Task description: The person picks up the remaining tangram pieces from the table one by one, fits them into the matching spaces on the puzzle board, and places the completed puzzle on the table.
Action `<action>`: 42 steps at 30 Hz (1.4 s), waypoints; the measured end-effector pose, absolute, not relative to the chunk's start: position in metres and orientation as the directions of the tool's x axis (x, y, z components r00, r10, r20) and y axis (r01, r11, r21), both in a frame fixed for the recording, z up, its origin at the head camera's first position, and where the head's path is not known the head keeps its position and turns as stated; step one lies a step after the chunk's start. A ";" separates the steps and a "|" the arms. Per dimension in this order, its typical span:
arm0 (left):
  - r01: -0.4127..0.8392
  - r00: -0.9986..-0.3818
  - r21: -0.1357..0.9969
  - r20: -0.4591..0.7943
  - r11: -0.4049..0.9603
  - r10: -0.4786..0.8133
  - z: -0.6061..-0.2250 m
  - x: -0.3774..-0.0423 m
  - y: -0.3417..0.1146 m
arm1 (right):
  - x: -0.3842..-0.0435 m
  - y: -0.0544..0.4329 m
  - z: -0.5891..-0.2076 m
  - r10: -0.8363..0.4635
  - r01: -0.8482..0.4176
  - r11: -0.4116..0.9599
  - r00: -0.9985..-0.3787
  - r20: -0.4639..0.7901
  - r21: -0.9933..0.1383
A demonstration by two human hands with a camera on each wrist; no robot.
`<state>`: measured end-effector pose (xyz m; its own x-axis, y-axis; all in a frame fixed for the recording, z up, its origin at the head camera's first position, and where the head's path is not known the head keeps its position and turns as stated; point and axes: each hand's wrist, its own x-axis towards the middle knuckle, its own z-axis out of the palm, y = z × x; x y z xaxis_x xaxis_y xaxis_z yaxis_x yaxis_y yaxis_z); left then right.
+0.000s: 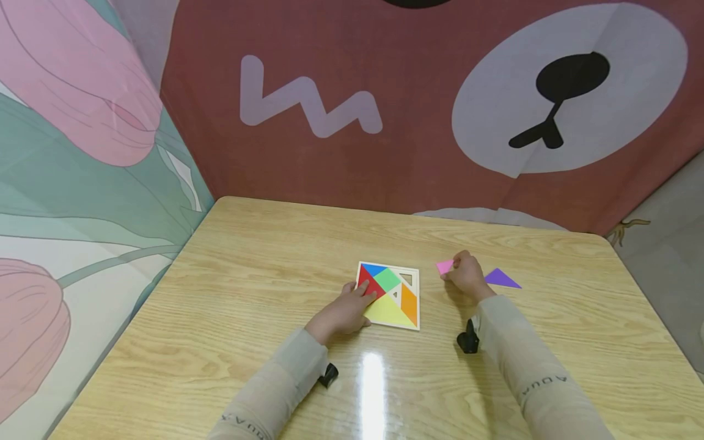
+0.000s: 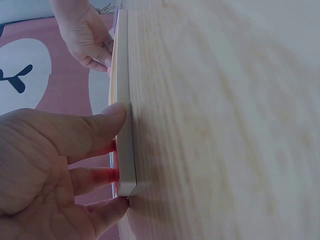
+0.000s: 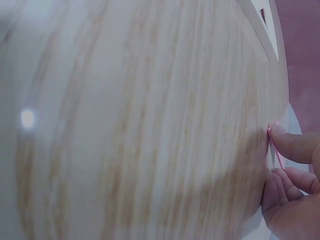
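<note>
A square wooden tangram board [image 1: 417, 299] lies on the table with blue, red, green, yellow and orange pieces in it. Two triangular recesses [image 1: 406, 279] show bare wood. My left hand [image 1: 343, 310] grips the board's near left corner: the thumb is against the near edge, and fingertips rest on the red triangle [image 1: 365, 278]. To the right of the board, my right hand [image 1: 467, 275] pinches a pink tangram piece [image 1: 444, 267] between thumb and fingers; part of it is hidden. In the right wrist view the pink piece [image 3: 279, 158] is edge-on, tilted at the tabletop.
A purple triangle [image 1: 502, 278] lies on the wooden table [image 1: 264, 256] just right of my right hand. Behind the table's far edge hangs a printed cloth [image 1: 341, 165]. Each wrist carries a small black device [image 1: 468, 338].
</note>
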<state>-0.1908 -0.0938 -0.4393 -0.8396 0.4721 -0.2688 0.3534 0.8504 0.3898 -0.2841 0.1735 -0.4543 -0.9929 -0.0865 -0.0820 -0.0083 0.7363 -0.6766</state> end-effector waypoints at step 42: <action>0.318 -0.845 0.407 -0.288 0.856 0.451 -0.441 -0.190 -0.094 | -0.266 0.150 -0.457 0.057 0.030 0.511 -0.998 -0.001 -0.859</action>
<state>-0.1897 -0.0938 -0.4409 -0.8450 0.4508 -0.2876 0.3181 0.8562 0.4072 -0.2661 0.1503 -0.4566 -0.9984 0.0572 -0.0008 0.0299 0.5106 -0.8593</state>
